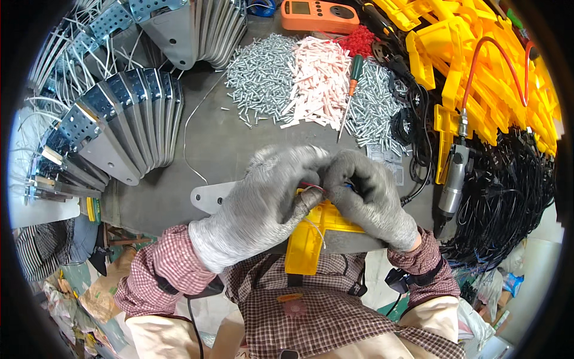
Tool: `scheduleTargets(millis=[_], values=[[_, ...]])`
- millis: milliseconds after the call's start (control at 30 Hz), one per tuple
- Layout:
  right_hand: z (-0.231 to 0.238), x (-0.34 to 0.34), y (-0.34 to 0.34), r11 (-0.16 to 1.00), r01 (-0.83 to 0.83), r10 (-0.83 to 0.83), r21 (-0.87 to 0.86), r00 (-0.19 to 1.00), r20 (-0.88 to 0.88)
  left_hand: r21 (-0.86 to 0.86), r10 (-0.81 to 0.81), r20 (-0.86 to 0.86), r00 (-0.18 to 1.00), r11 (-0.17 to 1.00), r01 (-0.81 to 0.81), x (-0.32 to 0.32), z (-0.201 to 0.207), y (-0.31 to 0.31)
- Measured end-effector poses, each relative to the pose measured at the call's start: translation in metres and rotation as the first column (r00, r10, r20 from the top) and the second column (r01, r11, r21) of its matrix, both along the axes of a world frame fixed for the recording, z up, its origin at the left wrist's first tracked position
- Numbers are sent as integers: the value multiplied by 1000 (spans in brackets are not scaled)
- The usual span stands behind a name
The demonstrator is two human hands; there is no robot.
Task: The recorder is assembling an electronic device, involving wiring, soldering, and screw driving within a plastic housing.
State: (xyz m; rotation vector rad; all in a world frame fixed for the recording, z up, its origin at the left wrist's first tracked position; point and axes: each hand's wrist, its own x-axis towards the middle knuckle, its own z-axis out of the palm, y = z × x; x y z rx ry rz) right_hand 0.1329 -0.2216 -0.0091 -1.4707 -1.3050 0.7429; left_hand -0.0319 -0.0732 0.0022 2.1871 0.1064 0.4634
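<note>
Both of my hands wear grey knit gloves and meet at the middle of the workbench. My left hand (pixel 263 200) and my right hand (pixel 368 194) pinch thin red, blue and white wires (pixel 312 187) between their fingertips. The wires sit at the top of a yellow plastic part (pixel 308 242) that lies on the bench edge in front of me and is half hidden by my hands. A flat grey metal plate (pixel 209 196) lies under my left hand.
Heaps of silver screws (pixel 260 75), pink-white strips (pixel 320 81) and a green-handled screwdriver (pixel 350 96) lie beyond my hands. Grey metal brackets (pixel 128 119) fan out at left. Yellow plastic parts (pixel 478 60), black cables (pixel 508 197) and a pneumatic tool (pixel 453 179) crowd the right. An orange meter (pixel 320 15) sits at the back.
</note>
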Motion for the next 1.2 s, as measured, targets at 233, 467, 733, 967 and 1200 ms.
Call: scheduleTargets(millis=[233, 467, 733, 967, 1200], values=[[14, -11, -9, 982, 168, -135, -83, 940, 313, 19, -38, -122, 992, 999, 41, 8, 11, -10], [20, -17, -21, 987, 158, -144, 27, 807, 573, -141, 62, -39, 997, 988, -67, 11, -6, -15], [21, 7, -7, 886, 10, 10, -463, 999, 40, 389, 65, -119, 991, 921, -13, 11, 9, -21], [24, -4, -20, 995, 86, -32, -59, 793, 608, -439, -76, -118, 990, 898, 17, 18, -3, -3], [13, -2, -15, 976, 110, -113, -188, 994, -5, 92, 9, -76, 997, 996, -2, 13, 4, -8]])
